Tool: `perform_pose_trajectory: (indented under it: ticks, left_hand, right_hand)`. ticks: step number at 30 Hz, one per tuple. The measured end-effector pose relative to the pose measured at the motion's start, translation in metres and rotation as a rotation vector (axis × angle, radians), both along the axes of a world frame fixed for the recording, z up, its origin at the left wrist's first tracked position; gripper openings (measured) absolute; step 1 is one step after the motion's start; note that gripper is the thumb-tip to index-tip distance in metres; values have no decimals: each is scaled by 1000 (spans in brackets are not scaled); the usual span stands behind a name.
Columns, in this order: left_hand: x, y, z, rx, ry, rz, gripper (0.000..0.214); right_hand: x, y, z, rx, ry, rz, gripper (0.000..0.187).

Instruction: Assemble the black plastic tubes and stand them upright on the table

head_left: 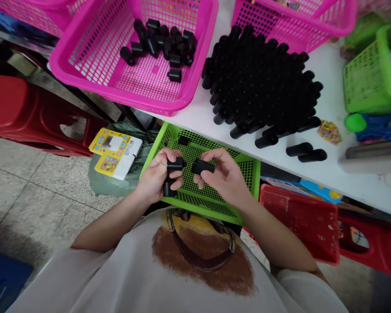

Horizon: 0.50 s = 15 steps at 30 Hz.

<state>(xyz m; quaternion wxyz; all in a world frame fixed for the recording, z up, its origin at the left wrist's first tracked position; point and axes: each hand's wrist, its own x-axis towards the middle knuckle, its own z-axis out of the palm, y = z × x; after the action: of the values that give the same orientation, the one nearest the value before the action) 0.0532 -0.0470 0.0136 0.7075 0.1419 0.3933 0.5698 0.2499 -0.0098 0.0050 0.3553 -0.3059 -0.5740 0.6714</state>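
Over the green basket (254,182), my left hand (156,176) is closed on a short black cylindrical piece (175,164) with a small nub facing right. A second black piece (168,188) sits lower in the same hand, against the curled fingers. My right hand (226,176) grips a black tube (203,166) between thumb and fingers, its end pointing at the left hand's piece. A small gap separates the two. Another black piece (183,140) lies inside the green basket near its far left corner.
A pink basket (124,93) holds several short black pieces. Many black tubes (263,78) stand packed on the white table (195,124), with a few lying at its front. Red stools (9,104), a red crate (299,221) and yellow printed cards (115,152) surround my place.
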Motion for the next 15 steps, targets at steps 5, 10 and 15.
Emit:
perform_pose_trajectory:
  ticks: [5, 10, 15]
  left_hand:
    - [5, 2, 1, -32, -20, -70, 59]
    - [7, -4, -6, 49, 78, -153, 51]
    - [5, -8, -22, 272, 528, -37, 54]
  right_hand:
    - [-6, -16, -6, -70, 86, -35, 35]
    - [-9, -18, -4, -37, 75, -4, 31]
    - [-13, -17, 2, 346, -299, 38, 37]
